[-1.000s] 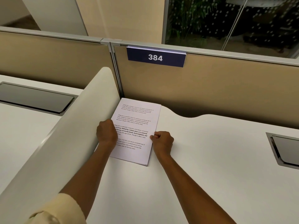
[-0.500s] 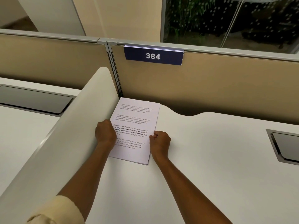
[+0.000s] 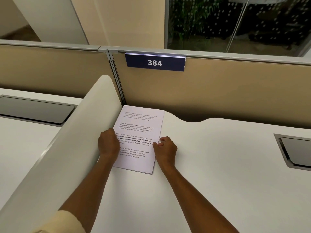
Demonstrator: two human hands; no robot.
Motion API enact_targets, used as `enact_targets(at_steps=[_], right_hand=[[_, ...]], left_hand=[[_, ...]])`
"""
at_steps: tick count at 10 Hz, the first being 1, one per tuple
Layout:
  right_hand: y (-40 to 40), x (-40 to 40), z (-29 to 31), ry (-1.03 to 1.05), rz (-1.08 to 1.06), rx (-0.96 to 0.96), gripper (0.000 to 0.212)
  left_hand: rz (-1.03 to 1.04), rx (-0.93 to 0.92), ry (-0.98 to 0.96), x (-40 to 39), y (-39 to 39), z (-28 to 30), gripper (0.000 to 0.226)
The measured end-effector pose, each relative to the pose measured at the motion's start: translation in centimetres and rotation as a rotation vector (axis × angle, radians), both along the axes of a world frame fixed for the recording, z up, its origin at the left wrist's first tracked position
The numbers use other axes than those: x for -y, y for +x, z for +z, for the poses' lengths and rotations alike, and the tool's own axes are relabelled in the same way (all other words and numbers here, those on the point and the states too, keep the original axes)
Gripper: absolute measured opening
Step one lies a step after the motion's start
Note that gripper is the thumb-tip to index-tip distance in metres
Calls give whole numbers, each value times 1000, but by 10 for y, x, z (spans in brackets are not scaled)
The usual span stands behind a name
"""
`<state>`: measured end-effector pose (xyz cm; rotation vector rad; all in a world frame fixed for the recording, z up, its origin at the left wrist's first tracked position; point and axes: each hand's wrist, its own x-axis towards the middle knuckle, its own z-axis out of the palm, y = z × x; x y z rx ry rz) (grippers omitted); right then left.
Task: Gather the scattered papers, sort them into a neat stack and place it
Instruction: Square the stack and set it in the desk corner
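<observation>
A neat stack of white printed papers [image 3: 139, 130] lies flat on the white desk [image 3: 210, 174], tucked into the corner beside the curved white side divider. My left hand [image 3: 108, 145] rests curled on the stack's left edge, covering part of the text. At the stack's right edge my right hand [image 3: 165, 148] is curled, its thumb and fingertips touching the paper's edge. Whether either hand actually grips the sheets is hidden.
A curved white divider [image 3: 67, 148] rises along the left. A tan partition [image 3: 235, 91] with a blue "384" sign [image 3: 154, 62] closes the back. A grey recessed cable hatch [image 3: 296, 150] sits in the desk at the right, another [image 3: 33, 108] on the neighbouring desk.
The stack and both hands stay in place. My right hand's fingers have loosened slightly at the paper's right edge.
</observation>
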<state>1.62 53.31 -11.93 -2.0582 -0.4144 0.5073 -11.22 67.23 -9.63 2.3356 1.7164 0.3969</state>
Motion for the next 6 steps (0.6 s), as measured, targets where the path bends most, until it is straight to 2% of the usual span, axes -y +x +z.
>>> enact_targets(at_steps=[2,4,5,6], right_hand=[[5,18,3,45,35,-51,29],[3,59,14,-31,168,-54,38],[5,90,21,-87,224,30,46],[18,125,36,-157,216,162,52]], left_hand=[[-38,51,-9,9,1,13,22],[-228,97,-100,39,1,21,43],[-270,90,-157,64,5,22,55],[-323,122,-132,98,14,28,60]])
